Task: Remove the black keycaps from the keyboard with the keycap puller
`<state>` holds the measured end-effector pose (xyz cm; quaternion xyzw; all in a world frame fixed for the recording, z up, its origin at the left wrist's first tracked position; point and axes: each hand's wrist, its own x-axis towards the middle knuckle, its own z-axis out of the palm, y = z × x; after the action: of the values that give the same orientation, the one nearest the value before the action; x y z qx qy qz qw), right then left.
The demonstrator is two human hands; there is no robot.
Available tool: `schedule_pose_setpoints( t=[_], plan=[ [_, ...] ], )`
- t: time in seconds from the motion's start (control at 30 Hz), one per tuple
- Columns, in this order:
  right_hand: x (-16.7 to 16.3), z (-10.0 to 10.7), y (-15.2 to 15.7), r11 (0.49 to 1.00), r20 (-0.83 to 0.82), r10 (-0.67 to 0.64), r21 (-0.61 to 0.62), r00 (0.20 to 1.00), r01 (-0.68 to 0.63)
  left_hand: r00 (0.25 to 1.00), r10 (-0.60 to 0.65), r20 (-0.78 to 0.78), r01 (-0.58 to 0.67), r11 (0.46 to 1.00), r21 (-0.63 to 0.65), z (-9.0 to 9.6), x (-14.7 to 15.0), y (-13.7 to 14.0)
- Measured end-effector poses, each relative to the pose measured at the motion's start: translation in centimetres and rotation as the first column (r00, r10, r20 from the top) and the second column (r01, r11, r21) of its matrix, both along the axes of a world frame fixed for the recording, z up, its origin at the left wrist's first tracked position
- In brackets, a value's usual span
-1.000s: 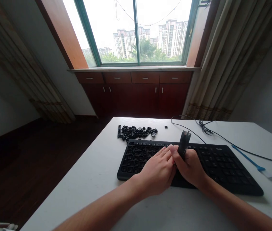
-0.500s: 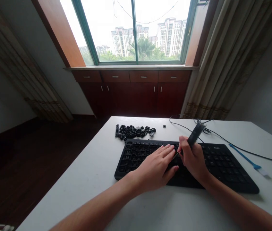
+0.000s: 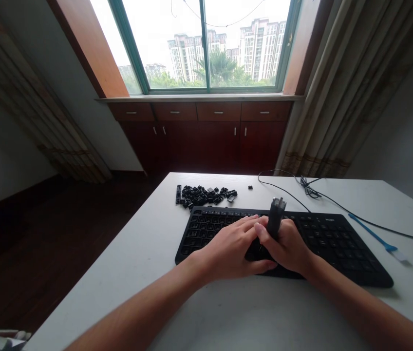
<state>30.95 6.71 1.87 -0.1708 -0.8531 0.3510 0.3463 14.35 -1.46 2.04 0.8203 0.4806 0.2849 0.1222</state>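
Note:
A black keyboard (image 3: pixel 341 248) lies on the white table, with bare key sockets over its left part and keycaps still on its right part. My left hand (image 3: pixel 228 246) rests on its middle, fingers stretched out flat and the thumb toward the front edge. Just beside it, my right hand (image 3: pixel 289 246) is closed around the black handle of a keycap puller (image 3: pixel 275 219), which stands nearly upright over the keys. The puller's lower end is largely hidden by my hands. Behind the keyboard lies a pile of loose black keycaps (image 3: pixel 199 196).
One small black piece (image 3: pixel 250 187) lies apart from the pile. A blue brush (image 3: pixel 372 233) with a pale end is right of the keyboard. The black cable (image 3: pixel 312 190) coils at the back and runs right across the white table (image 3: pixel 129 273). Beyond stand wooden cabinets (image 3: pixel 199 146) under a window.
My right hand has shifted slightly left against my left hand, and the puller has gone from leaning right to nearly upright. The view has tipped down a little.

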Motion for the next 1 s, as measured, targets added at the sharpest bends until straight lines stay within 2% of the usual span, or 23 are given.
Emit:
schedule_pose_setpoints(
  t=[0.23,0.4,0.6,0.7,0.83,0.93,1.0],
  plan=[
    [-0.1,0.1,-0.5,0.997,0.006,0.014,0.079,1.0,-0.014,1.0,-0.004,-0.014,0.004,1.0,-0.001,0.2,0.2,0.0],
    [-0.2,0.2,-0.5,0.998,0.008,0.027,0.057,1.0,-0.027,0.999,0.021,-0.024,-0.021,1.0,-0.009,0.2,0.7,-0.3],
    [-0.2,0.1,-0.6,0.997,0.007,0.002,0.083,1.0,-0.003,0.991,0.004,-0.137,-0.008,0.999,-0.033,-0.6,1.1,-0.3],
    [-0.2,-0.3,-0.5,1.0,-0.038,-0.015,0.027,0.999,0.016,0.99,0.006,-0.143,-0.012,0.999,-0.046,-0.6,1.2,-0.3],
    [-0.6,-0.6,-0.3,0.986,-0.153,-0.16,-0.078,0.975,0.149,0.993,0.058,-0.102,-0.065,0.996,-0.061,-0.5,1.2,-0.2],
    [-0.7,-0.6,-0.1,0.985,-0.141,-0.139,-0.118,0.98,0.123,0.996,0.041,-0.08,-0.047,0.997,-0.067,-0.4,1.0,-0.1],
    [-0.8,-0.6,0.0,0.971,-0.163,-0.173,-0.194,0.971,0.141,0.998,0.032,-0.056,-0.036,0.997,-0.069,-0.2,0.6,0.0]
  ],
)
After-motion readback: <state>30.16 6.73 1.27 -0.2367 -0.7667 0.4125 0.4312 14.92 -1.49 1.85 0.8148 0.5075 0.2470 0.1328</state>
